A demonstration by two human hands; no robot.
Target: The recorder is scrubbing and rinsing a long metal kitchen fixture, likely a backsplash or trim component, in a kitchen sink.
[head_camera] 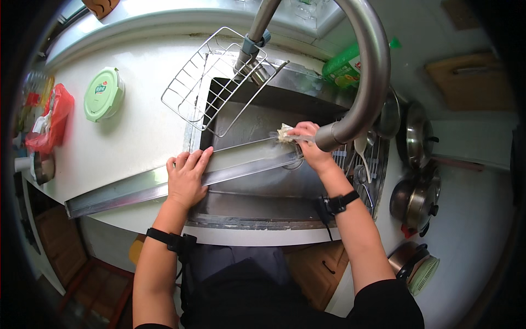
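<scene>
A long metal tray-like panel with raised edges (242, 158) lies slantwise from the white counter across the stainless steel sink (254, 205). My left hand (187, 177) grips its middle, fingers over the far edge. At the panel's right end, my right hand (309, 144) holds a crumpled pale cloth or sponge (284, 133) against it. The curved metal faucet (378, 61) arches above, its mouth close to my right hand, with water running onto that end. Part of the panel's right end is hidden by my right hand.
A wire rack (205, 88) hangs by the faucet base. On the counter stand a green-lidded container (102, 94) and a red plastic bag (57, 119). A green bottle (343, 66) is behind the sink. Utensils (361, 158) and lidded pots (417, 205) stand at the right.
</scene>
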